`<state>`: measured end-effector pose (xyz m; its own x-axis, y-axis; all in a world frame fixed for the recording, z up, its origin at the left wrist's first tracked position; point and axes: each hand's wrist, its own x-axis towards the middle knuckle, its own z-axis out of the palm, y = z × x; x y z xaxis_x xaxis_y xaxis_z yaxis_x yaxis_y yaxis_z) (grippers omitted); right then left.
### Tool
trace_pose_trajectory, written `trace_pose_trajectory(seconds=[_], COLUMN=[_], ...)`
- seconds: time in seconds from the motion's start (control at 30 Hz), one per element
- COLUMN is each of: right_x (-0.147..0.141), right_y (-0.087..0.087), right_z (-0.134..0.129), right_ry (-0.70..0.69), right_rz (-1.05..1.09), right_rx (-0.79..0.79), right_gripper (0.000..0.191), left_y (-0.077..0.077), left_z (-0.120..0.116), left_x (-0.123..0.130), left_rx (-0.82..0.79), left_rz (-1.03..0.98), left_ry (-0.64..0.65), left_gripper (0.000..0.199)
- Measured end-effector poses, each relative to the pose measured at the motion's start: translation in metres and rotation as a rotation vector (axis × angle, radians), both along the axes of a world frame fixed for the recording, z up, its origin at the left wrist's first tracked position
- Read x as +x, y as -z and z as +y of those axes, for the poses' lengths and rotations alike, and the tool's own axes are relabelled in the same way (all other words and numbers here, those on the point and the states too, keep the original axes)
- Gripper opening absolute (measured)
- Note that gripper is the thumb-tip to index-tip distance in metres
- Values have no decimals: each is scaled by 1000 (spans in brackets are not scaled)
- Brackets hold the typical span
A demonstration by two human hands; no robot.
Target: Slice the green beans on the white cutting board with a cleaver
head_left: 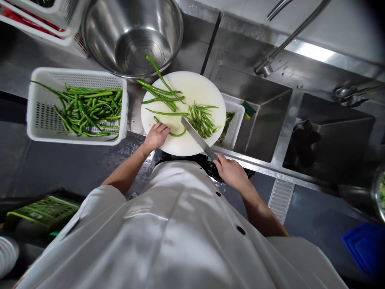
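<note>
On the round white cutting board (168, 146), my left hand (157, 135) is closed over a curved long green chili pepper (178, 134), whose ends show past the fingers. My right hand (233, 172) grips the handle of a kitchen knife (198, 138). Its blade slants across the board, with the tip beside a pile of sliced green peppers (203, 120). Several whole green peppers (162, 94) lie at the board's upper left, one reaching past the edge. Another pepper (165, 113) lies crosswise above my left hand.
Left of the board, a white perforated basket (32, 108) holds many whole green peppers. A large steel bowl (99, 36) stands behind. To the right are steel sinks (264, 124), a white basket (239, 124) partly under the board, a sponge (248, 109) and a faucet (288, 40).
</note>
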<state>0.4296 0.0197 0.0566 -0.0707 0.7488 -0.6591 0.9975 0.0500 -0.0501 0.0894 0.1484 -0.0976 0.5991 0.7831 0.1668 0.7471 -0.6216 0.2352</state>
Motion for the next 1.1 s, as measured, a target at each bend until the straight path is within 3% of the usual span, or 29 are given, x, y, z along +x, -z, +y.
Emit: trace_pose_trajectory(seconds=[0.17, 0.27, 0.4, 0.6, 0.8, 1.1], right_x=[-10, -13, -11, -13, -26, -38], right_y=[7, 13, 7, -12, -1, 0], right_z=[8, 14, 10, 4, 17, 23], right_ry=[-51, -32, -36, -81, -88, -62], right_rz=[61, 44, 21, -17, 59, 125], right_rx=[-74, -68, -79, -83, -109, -127], right_gripper=[39, 41, 42, 42, 40, 36], left_y=[8, 10, 16, 24, 21, 23], left_z=[-9, -18, -27, -25, -24, -23], left_x=[2, 9, 24, 35, 36, 36], left_rx=[-8, -14, -16, -10, 36, -13], left_rz=[-66, -62, -77, -92, -90, -132], left_ry=[-56, -26, 13, -36, -19, -14], left_gripper=[32, 32, 31, 33, 32, 30])
